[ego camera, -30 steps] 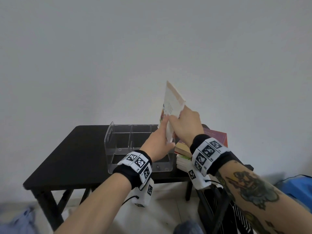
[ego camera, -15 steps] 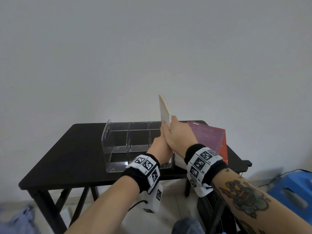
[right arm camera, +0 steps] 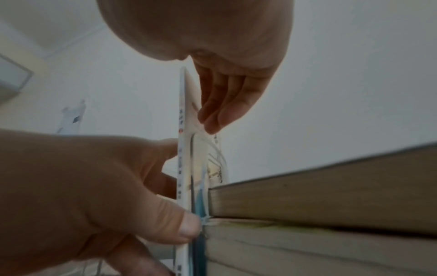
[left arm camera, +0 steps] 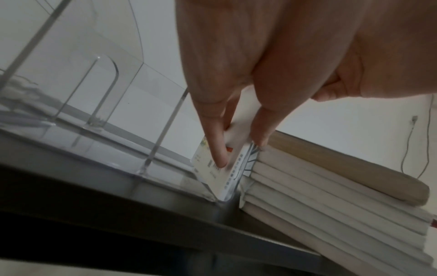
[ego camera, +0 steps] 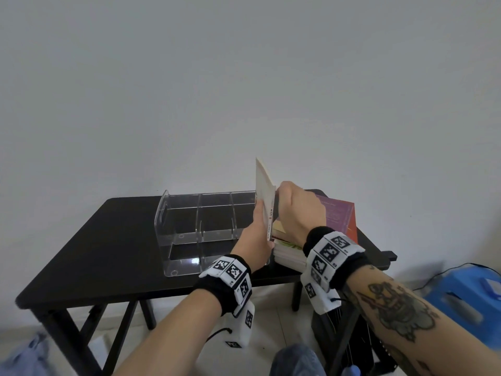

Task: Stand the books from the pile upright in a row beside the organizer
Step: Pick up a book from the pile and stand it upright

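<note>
Left-hand fingers (left arm camera: 216, 142) pinched a thin white book (ego camera: 264, 191) upright between organizer (ego camera: 160, 221) and pile (ego camera: 287, 252), right fingers (right arm camera: 220, 115) flat against its cover; releasing it steady on the desk (ego camera: 95, 253) looked next.

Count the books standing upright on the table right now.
1. The thin white book stands between the organizer and the pile; the left hand pinches it, and the right hand touches its cover. The other books lie flat in the pile.
</note>
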